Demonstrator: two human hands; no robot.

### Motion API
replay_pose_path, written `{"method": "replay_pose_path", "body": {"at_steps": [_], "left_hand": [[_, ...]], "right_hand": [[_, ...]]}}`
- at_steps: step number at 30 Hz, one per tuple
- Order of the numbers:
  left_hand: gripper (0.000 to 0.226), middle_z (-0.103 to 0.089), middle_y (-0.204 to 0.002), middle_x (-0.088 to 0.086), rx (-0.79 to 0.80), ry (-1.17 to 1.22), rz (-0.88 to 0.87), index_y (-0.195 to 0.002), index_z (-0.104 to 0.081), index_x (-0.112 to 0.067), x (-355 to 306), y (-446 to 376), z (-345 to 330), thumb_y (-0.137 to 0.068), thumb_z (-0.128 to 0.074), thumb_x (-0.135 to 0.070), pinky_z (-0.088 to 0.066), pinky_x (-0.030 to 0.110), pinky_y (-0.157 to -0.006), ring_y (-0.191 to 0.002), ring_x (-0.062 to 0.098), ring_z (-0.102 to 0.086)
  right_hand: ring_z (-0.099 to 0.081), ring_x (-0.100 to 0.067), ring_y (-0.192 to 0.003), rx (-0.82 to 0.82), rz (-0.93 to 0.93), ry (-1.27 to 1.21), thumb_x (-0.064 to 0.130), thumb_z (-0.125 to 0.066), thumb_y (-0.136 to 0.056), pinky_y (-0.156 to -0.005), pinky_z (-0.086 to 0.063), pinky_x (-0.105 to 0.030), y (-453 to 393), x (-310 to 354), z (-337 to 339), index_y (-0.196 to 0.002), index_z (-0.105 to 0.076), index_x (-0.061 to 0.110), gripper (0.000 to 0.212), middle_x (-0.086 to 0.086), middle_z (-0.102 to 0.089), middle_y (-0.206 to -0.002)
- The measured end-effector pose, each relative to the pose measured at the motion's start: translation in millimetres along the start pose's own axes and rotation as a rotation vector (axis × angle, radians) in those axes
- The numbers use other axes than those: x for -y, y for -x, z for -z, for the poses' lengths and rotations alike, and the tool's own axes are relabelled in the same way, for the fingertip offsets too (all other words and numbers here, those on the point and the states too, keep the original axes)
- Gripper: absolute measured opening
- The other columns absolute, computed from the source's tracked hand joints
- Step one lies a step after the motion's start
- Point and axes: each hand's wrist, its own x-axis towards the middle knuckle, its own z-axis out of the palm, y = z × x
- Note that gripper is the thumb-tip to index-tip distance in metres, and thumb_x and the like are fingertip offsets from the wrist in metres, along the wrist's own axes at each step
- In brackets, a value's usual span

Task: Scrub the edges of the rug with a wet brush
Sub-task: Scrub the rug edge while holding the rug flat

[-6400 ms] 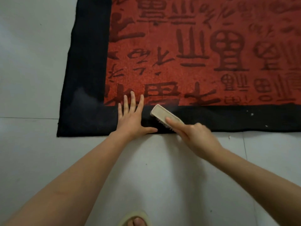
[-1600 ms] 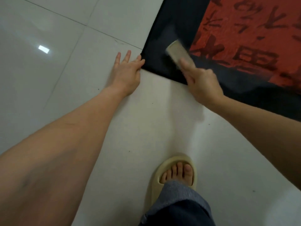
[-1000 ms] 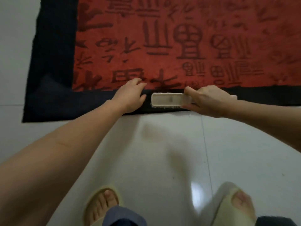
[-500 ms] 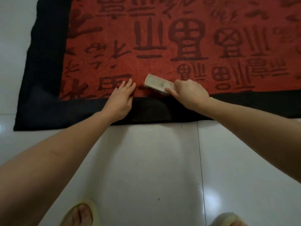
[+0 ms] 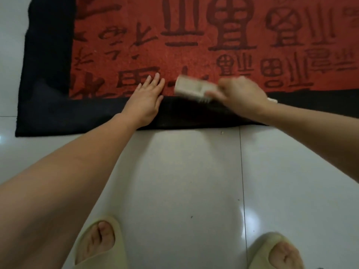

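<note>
A red rug (image 5: 194, 55) with dark printed characters and a black border (image 5: 58, 115) lies on the floor, its near edge running across the view. My left hand (image 5: 146, 100) rests flat on the rug, fingers straight, across the seam between red field and black border. Just to its right my right hand (image 5: 240, 96) grips a pale scrubbing brush (image 5: 194, 88), which is blurred and sits bristles-down where the red field meets the near border.
White glossy floor tiles (image 5: 184, 181) fill the near half, with a grout line at right. My two feet in pale slippers (image 5: 99, 243) stand at the bottom edge. A small crumb lies by the rug's near edge.
The brush has shifted slightly toward the near border and tilted flatter since half a second ago. My left hand stays flat in about the same spot. Earlier I was scrubbing the rug's left corner.
</note>
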Motion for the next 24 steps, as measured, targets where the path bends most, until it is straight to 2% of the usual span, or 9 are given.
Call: {"method": "replay_pose_path", "body": {"at_steps": [2, 6, 10, 11, 15, 16, 19, 20, 24], "left_hand": [[0.054, -0.003, -0.165, 0.007, 0.009, -0.030, 0.027, -0.156, -0.014, -0.012, -4, 0, 3, -0.107, -0.032, -0.023, -0.008, 0.042, -0.121, -0.151, 0.026, -0.003], [0.056, 0.000, -0.165, 0.008, 0.053, -0.096, 0.061, -0.156, -0.012, -0.010, -13, 0, 8, -0.107, -0.031, -0.028, -0.011, 0.045, -0.121, -0.151, 0.028, -0.002], [0.054, 0.001, -0.165, 0.007, 0.047, -0.101, 0.002, -0.157, -0.014, -0.015, -24, -2, 11, -0.107, -0.031, -0.027, -0.010, 0.044, -0.120, -0.151, 0.029, -0.002], [0.054, 0.001, -0.165, 0.006, 0.068, -0.100, -0.022, -0.157, -0.013, -0.016, -29, -1, 11, -0.107, -0.031, -0.027, -0.010, 0.044, -0.121, -0.151, 0.028, -0.002], [0.053, 0.001, -0.165, 0.005, 0.142, -0.126, -0.091, -0.157, -0.014, -0.018, -40, -1, 8, -0.107, -0.030, -0.028, -0.011, 0.043, -0.120, -0.151, 0.026, 0.000], [0.053, 0.002, -0.165, 0.005, 0.154, -0.132, -0.095, -0.157, -0.014, -0.018, -42, -2, 7, -0.107, -0.030, -0.029, -0.010, 0.043, -0.120, -0.151, 0.026, 0.000], [0.054, 0.003, -0.165, 0.004, 0.186, -0.120, -0.080, -0.157, -0.012, -0.019, -43, 0, 4, -0.107, -0.029, -0.029, -0.010, 0.045, -0.121, -0.151, 0.026, 0.000], [0.054, 0.003, -0.165, 0.004, 0.189, -0.113, -0.063, -0.157, -0.012, -0.020, -42, 2, 3, -0.107, -0.029, -0.029, -0.010, 0.045, -0.121, -0.151, 0.026, 0.000], [0.055, 0.004, -0.165, 0.005, 0.220, -0.114, -0.057, -0.157, -0.010, -0.019, -44, 3, 3, -0.107, -0.030, -0.029, -0.009, 0.047, -0.120, -0.151, 0.028, 0.001]], "right_hand": [[-0.062, -0.040, -0.086, -0.013, -0.124, -0.005, 0.060, -0.043, -0.093, -0.066, -0.043, -0.040, 4, 4, -3, -0.082, -0.055, 0.017, 0.047, -0.022, -0.065, -0.091], [-0.059, -0.032, -0.078, 0.280, 0.158, 0.032, 0.068, -0.042, -0.089, -0.064, -0.036, -0.034, 39, 19, -11, -0.079, -0.047, 0.022, 0.047, -0.005, -0.056, -0.075], [-0.062, -0.040, -0.088, -0.057, -0.222, 0.058, 0.063, -0.043, -0.092, -0.065, -0.037, -0.037, 17, -15, 11, -0.088, -0.062, 0.010, 0.057, -0.023, -0.066, -0.093], [-0.062, -0.039, -0.088, 0.005, -0.217, 0.064, 0.064, -0.043, -0.091, -0.067, -0.039, -0.038, 24, -15, 9, -0.090, -0.064, 0.009, 0.058, -0.023, -0.066, -0.094], [-0.057, -0.027, -0.069, 0.432, 0.194, 0.117, 0.070, -0.044, -0.086, -0.060, -0.041, -0.033, 60, 13, 1, -0.080, -0.056, 0.019, 0.053, -0.001, -0.056, -0.071], [-0.055, -0.026, -0.069, 0.365, 0.180, 0.125, 0.070, -0.045, -0.086, -0.060, -0.039, -0.032, 56, 13, 7, -0.080, -0.057, 0.018, 0.053, -0.001, -0.056, -0.071], [-0.061, -0.035, -0.083, 0.025, -0.189, 0.008, 0.065, -0.050, -0.088, -0.065, -0.038, -0.034, 27, -13, 11, -0.084, -0.065, 0.008, 0.058, -0.019, -0.065, -0.087], [-0.062, -0.037, -0.085, 0.002, -0.255, -0.035, 0.064, -0.051, -0.088, -0.066, -0.038, -0.035, 25, -14, 8, -0.082, -0.065, 0.008, 0.058, -0.021, -0.065, -0.088], [-0.057, -0.027, -0.063, 0.287, -0.049, -0.041, 0.068, -0.056, -0.081, -0.056, -0.039, -0.031, 49, -3, 0, -0.060, -0.053, 0.016, 0.057, -0.003, -0.056, -0.063]]}}
